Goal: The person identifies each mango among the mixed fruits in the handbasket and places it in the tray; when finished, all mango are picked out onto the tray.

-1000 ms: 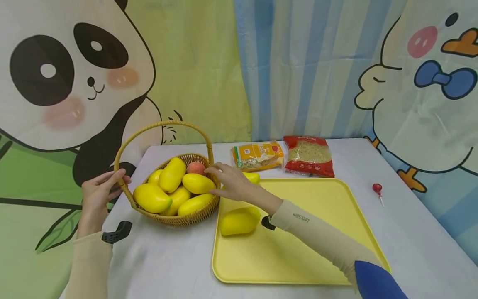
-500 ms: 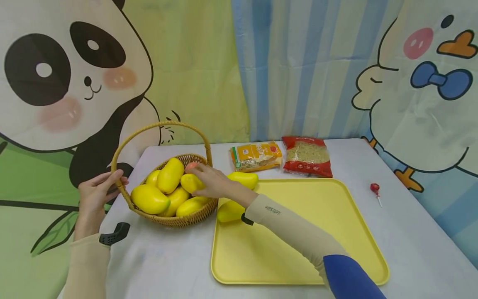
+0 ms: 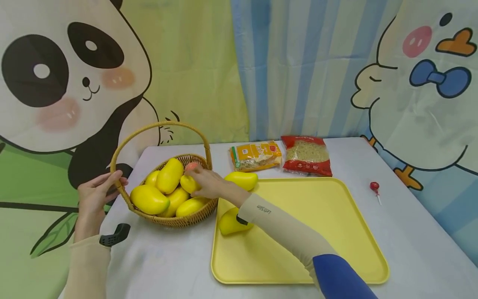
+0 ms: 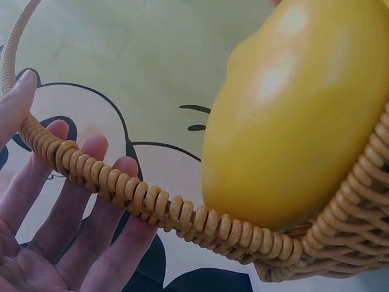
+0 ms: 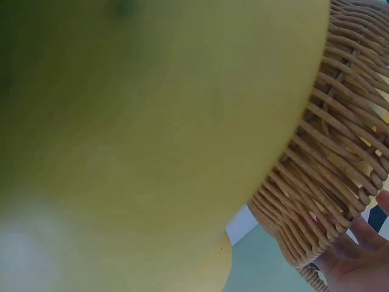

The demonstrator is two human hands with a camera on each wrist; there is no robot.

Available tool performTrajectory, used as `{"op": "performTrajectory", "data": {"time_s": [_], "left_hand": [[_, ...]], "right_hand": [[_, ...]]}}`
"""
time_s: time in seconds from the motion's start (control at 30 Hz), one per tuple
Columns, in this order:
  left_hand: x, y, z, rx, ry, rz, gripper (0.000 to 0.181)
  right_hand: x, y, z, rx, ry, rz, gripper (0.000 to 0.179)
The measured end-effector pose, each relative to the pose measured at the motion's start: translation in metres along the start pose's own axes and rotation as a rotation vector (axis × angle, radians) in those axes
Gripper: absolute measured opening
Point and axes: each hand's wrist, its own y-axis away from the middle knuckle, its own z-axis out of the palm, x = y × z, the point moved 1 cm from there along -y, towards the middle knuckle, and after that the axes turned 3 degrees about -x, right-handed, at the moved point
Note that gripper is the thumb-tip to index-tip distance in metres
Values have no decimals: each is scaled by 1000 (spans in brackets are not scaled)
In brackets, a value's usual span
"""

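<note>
A wicker basket [image 3: 194,218] full of yellow mangoes stands at the left of the table. My left hand [image 3: 93,197] holds the side of its tall handle [image 3: 161,123]. In the left wrist view the thumb and fingers lie on either side of that handle. My right hand [image 3: 209,182] reaches into the basket and grips a mango [image 3: 188,183], its fingers next to a pinkish-red round fruit [image 3: 192,166]. Under my right wrist another mango [image 3: 228,222] lies on the yellow tray [image 3: 291,249]. A large blurred yellow surface [image 5: 152,140] covers most of the right wrist view.
One mango [image 3: 242,180] lies at the tray's back left corner. Behind it are an orange food packet [image 3: 255,155] and a red packet of pale dry food [image 3: 308,154]. A red lollipop [image 3: 374,187] lies right of the tray. A printed cloth backdrop [image 3: 194,74] hangs behind the table.
My right hand has moved left from the basket's rim onto a mango inside. The wrist now covers part of the tray's front mango. My left hand keeps its place on the handle.
</note>
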Motion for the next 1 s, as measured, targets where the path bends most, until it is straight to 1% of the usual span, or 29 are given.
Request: {"op": "performTrajectory", "data": {"time_s": [0.13,0.27,0.5,0.67,0.77,0.83,1.0], "left_hand": [[0,0,-2,-5,9,3,18],[0,1,-2,-1,10,8,15],[-1,0,0,-12,10,15,14],[0,0,-1,-8,7,12,15],[0,1,0,-8,8,10,16],[1,2,0,-8,7,9,17],[2,3,1,-3,-3,9,17]], "right_hand": [[-1,-4,2,-8,44,-4,69],[-2,-7,3,-20,63,11,69],[-2,-10,7,-73,77,43,72],[-3,-11,8,-79,80,38,72],[-3,-9,7,-71,67,30,72],[-2,-7,4,-51,47,22,72],[1,-2,-5,42,-11,-6,73]]}}
